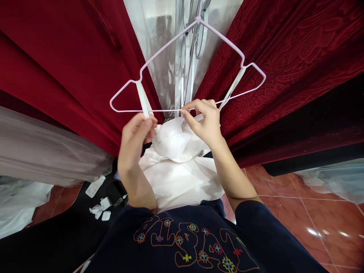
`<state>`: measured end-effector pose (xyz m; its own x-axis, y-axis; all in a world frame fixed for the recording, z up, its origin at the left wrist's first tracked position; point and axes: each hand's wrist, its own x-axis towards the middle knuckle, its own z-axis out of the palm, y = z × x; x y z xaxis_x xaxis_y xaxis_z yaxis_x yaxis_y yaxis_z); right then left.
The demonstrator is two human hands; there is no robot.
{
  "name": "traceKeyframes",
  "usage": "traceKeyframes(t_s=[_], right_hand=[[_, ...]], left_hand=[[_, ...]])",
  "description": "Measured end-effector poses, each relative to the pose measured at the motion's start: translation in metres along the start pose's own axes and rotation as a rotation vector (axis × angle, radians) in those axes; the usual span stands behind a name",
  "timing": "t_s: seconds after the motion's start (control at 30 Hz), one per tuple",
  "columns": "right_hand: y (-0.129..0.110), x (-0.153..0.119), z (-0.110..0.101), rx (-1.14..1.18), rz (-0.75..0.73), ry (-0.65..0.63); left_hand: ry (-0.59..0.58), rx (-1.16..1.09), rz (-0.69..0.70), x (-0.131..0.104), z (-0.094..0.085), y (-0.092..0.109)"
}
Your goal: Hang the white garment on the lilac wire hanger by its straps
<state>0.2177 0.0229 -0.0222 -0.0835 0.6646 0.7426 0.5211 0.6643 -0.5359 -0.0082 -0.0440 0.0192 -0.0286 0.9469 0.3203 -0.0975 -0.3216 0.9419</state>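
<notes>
A pale lilac clothes hanger (pixel 167 44) is upright in front of me, its hook cut off by the top of the view. A white dress (pixel 179 178) hangs from it, with one strap in each notch. My left hand (pixel 139 131) pinches the left strap (pixel 144 99) just under the hanger's bottom bar. My right hand (pixel 205 117) has thumb and forefinger closed on the middle of that bar. Gathered white fabric (pixel 172 138) bunches between my hands, and the dress lies down over my lap. The right strap (pixel 234 85) runs down behind my right hand.
Red curtains (pixel 71 57) hang on both sides, with a sheer white curtain (pixel 159 41) and a metal grille (pixel 187 57) between them. At lower left, a white charger (pixel 105 203) and a clear phone case (pixel 95 186) lie on a black surface. Reddish tiles (pixel 284 212) cover the floor.
</notes>
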Motion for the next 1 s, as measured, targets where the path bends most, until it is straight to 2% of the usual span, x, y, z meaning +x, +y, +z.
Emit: traceKeyframes(t_s=[0.1, 0.17, 0.27, 0.37, 0.4, 0.43, 0.5, 0.57, 0.63, 0.77, 0.83, 0.97, 1.0], right_hand=[[-0.003, -0.001, -0.003, 0.004, 0.020, -0.028], [-0.004, -0.003, -0.006, -0.005, 0.025, -0.031], [-0.003, -0.004, -0.008, -0.028, 0.027, -0.013], [-0.001, -0.005, -0.007, -0.050, 0.030, -0.011], [-0.001, -0.005, -0.005, -0.048, 0.026, -0.009], [-0.001, -0.005, -0.003, -0.040, 0.022, 0.000], [-0.003, -0.006, 0.001, -0.013, 0.014, 0.022], [-0.006, -0.006, 0.005, 0.002, 0.017, 0.030], [-0.011, -0.006, 0.005, 0.008, 0.024, 0.031], [-0.017, -0.005, 0.000, 0.099, 0.000, 0.043], [-0.013, -0.004, -0.005, 0.158, -0.009, 0.130], [0.015, -0.002, -0.018, 0.192, 0.031, 0.630], [0.024, -0.001, -0.022, 0.195, 0.046, 0.705]], left_hand=[[0.018, -0.232, 0.121, 0.009, -0.009, 0.024], [0.057, -0.385, 0.169, 0.015, -0.014, 0.030], [0.247, -0.485, 0.189, 0.018, -0.025, 0.016], [0.501, -0.339, 0.188, 0.014, -0.034, -0.011], [0.535, -0.269, 0.160, 0.012, -0.036, -0.019], [0.541, -0.208, 0.138, 0.012, -0.036, -0.025], [0.455, -0.129, 0.093, 0.011, -0.030, -0.031], [0.342, -0.119, 0.085, 0.012, -0.018, -0.031], [0.282, -0.149, 0.086, 0.013, -0.002, -0.029], [0.303, -0.206, 0.146, 0.013, 0.021, -0.027], [0.320, -0.219, 0.185, 0.013, 0.023, -0.027], [0.331, -0.196, 0.168, 0.014, 0.020, -0.027], [0.330, -0.190, 0.161, 0.014, 0.019, -0.027]])
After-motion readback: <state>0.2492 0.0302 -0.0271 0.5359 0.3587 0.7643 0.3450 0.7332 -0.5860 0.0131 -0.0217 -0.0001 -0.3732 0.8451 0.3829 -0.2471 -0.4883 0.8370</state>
